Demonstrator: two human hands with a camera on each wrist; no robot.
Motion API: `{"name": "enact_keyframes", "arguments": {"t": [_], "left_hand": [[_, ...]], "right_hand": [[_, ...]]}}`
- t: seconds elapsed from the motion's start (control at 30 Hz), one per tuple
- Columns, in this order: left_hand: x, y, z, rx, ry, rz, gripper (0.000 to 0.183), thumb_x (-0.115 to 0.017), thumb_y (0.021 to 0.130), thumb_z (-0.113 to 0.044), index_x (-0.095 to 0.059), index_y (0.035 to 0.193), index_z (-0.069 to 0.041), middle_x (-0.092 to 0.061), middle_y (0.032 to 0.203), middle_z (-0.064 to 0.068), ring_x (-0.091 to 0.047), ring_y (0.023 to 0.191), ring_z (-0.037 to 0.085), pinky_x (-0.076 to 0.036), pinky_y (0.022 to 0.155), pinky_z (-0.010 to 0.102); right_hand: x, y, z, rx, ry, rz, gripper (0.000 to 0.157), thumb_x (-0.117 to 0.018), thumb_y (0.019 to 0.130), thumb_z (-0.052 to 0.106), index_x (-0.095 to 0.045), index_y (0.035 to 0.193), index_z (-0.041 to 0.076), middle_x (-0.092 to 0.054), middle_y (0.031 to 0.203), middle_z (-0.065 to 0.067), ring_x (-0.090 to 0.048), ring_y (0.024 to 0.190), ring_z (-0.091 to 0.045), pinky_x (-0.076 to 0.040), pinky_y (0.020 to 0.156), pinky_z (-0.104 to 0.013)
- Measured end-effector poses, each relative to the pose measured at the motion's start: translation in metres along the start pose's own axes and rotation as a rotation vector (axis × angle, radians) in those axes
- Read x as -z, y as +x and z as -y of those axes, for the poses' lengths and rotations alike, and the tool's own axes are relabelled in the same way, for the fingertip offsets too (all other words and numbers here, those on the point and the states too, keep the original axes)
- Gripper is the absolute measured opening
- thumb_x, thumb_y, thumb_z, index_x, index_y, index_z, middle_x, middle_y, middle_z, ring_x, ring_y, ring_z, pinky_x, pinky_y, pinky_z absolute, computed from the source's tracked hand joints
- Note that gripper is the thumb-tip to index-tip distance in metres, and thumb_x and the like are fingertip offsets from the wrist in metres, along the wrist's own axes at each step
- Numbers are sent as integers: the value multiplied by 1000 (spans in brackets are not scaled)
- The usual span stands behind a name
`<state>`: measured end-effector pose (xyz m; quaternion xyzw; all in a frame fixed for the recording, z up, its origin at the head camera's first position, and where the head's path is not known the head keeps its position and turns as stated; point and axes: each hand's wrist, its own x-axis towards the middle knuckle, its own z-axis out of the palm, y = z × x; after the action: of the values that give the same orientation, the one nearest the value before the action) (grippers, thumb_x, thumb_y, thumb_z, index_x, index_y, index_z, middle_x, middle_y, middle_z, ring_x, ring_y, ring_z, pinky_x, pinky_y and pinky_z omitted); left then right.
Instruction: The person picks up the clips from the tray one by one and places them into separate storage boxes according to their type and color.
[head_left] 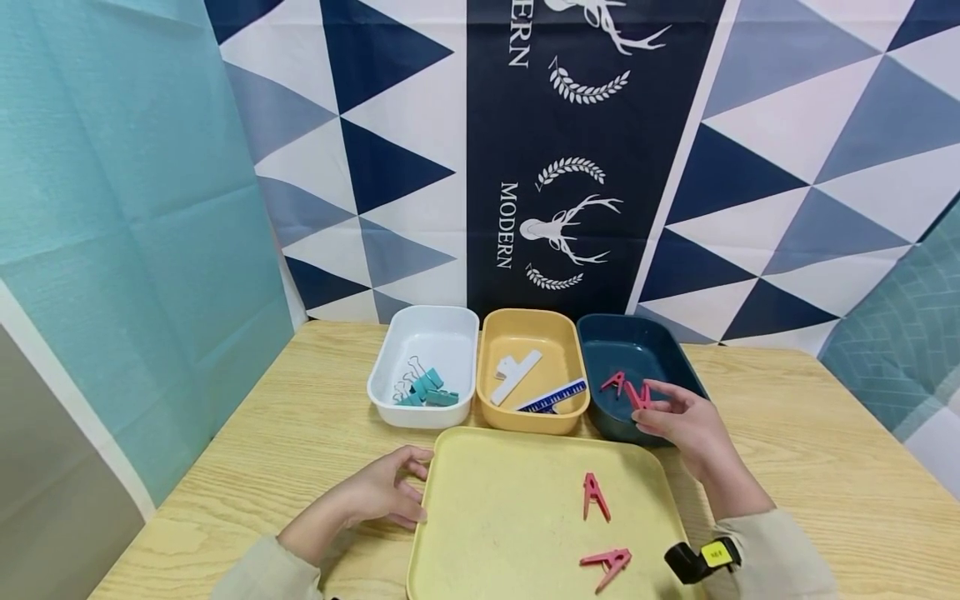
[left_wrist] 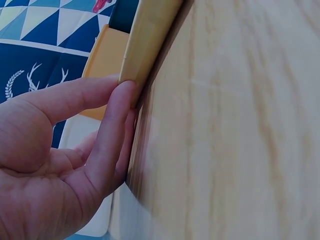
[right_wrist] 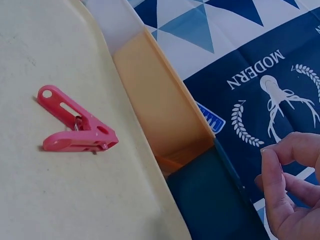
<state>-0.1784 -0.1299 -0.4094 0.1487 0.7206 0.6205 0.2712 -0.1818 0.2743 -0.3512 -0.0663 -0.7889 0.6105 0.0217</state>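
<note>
My left hand is at the left edge of a pale yellow tray. In the left wrist view, its thumb and a finger pinch the tray's rim. Over the dark teal bin, my right hand pinches a red clothespin. The right wrist view shows the fingertips together, but that clothespin is hidden there. Another red clothespin lies inside the teal bin. Two more rest on the tray, an upper clothespin and a lower clothespin.
Behind the tray, a white bin contains several teal binder clips. A yellow-orange bin between the white and teal ones holds a white clip and a blue patterned clip. Patterned cloth hangs behind the wooden table.
</note>
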Motion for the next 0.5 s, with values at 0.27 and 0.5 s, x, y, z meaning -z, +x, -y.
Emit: {"name": "enact_keyframes", "arguments": {"t": [0.27, 0.5], "left_hand": [[0, 1, 0, 0, 6, -1, 75, -68, 69, 19, -34, 134, 4, -40, 115, 17, -58, 86, 24, -60, 67, 41], [0, 1, 1, -5, 11, 2, 75, -69, 69, 18, -34, 134, 4, -40, 115, 17, -58, 86, 24, -60, 67, 41]], "right_hand": [[6, 4, -4, -9, -25, -18, 68, -68, 85, 8, -31, 140, -4, -61, 85, 2, -66, 77, -11, -56, 80, -30], [9, 8, -3, -21, -8, -36, 69, -68, 84, 8, -30, 141, -4, -61, 83, 3, -65, 75, -8, -57, 76, -25]]}}
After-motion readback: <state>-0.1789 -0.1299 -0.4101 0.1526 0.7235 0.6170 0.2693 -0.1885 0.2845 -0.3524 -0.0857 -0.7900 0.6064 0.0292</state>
